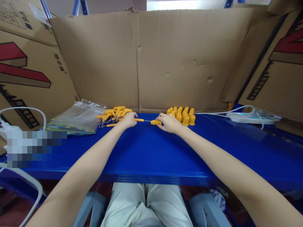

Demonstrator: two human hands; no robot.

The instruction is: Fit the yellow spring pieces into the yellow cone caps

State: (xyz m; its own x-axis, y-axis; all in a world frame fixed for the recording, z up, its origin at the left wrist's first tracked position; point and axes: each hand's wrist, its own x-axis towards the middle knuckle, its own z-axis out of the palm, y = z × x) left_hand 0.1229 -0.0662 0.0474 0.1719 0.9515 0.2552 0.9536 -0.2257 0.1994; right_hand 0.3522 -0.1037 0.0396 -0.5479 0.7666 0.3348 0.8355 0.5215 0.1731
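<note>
My left hand (130, 120) is closed around a yellow ribbed rod (140, 120), whose end sticks out to the right. A thin wavy metal piece, like a spiral wire (147, 121), runs from the rod toward a yellow plastic piece (155, 122). The fingers of my right hand (168, 122) are closed on that piece. Left of my left hand lies a heap of yellow T-shaped handles (117, 111) with metal spirals among them. Several yellow stubby plastic pieces (186, 119) stand in rows just behind and beside my right hand.
Clear plastic bags (79, 118) lie stacked at the left on the blue table (151, 151). A cardboard sheet (165, 63) stands along the back, with printed boxes at both sides. A white power strip (251, 118) with cables is at the right; another white cable (35, 183) hangs at left.
</note>
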